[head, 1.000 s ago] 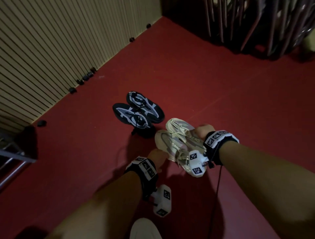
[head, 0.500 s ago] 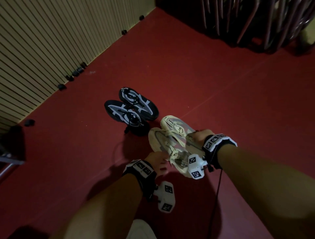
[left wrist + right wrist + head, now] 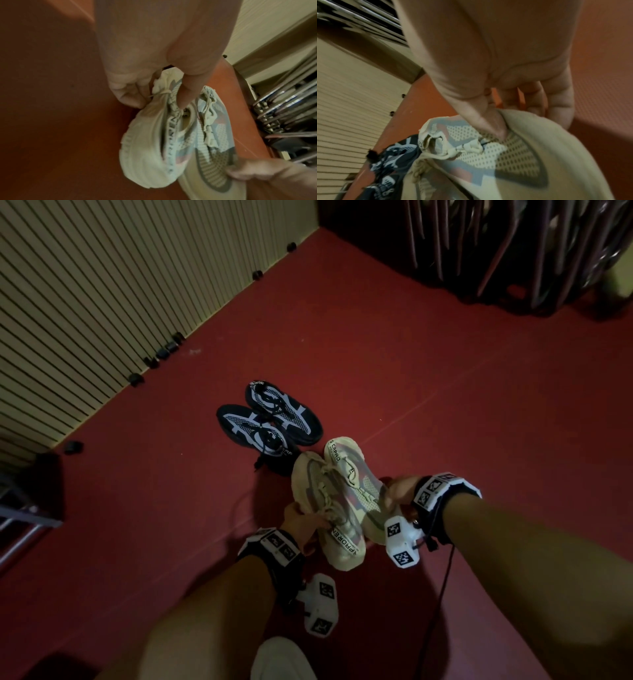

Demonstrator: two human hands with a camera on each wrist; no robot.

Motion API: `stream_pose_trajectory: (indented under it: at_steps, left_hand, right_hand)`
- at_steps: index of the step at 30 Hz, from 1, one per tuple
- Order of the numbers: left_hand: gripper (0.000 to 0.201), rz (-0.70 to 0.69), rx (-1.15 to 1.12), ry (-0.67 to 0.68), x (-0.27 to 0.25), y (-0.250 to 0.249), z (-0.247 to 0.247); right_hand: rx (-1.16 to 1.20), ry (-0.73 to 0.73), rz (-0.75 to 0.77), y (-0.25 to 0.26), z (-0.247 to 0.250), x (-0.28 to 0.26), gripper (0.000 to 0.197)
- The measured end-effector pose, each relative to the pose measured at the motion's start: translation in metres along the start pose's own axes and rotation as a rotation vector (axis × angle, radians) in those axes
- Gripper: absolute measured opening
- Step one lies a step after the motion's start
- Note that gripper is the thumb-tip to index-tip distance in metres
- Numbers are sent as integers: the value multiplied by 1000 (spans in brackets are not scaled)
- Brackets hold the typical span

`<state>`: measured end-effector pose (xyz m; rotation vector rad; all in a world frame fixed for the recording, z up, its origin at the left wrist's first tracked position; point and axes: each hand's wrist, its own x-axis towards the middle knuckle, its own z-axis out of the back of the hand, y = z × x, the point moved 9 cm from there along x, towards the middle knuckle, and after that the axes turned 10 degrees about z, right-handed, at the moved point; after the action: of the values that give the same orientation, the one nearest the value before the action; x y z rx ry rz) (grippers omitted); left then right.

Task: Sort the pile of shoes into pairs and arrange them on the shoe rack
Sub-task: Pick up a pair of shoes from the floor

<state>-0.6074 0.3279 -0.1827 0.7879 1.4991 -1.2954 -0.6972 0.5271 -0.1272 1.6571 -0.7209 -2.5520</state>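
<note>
cream shoe in right hand (image 3: 346,470): "CAPAO" | cream shoe in left hand (image 3: 329,508): "APOREN", partly hidden

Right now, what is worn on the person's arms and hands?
Both forearms are bare, with no sleeves. Each wrist has a black band with white square-patterned tags and a white tagged camera block. A thin black cable hangs from the right one.

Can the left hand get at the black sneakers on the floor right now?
Probably not yet: the left hand grips a cream sneaker, so it is occupied. The black sneakers lie uncovered on the red floor just beyond.
</note>
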Motion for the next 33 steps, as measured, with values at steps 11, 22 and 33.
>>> stream_pose_trajectory:
  at_steps: [11, 22, 33]
  left_hand:
    - [98, -226, -12, -37, 26, -23, 53]
    - [21, -351, -116, -229, -145, -40, 157]
    - [39, -527, -274, -387, -303, -51, 301]
  right_hand:
    - [-72, 66, -30, 27, -12, -5, 19]
    - [42, 33, 159, 147, -20, -87, 19]
    - [-86, -111, 506, 321, -52, -198, 39]
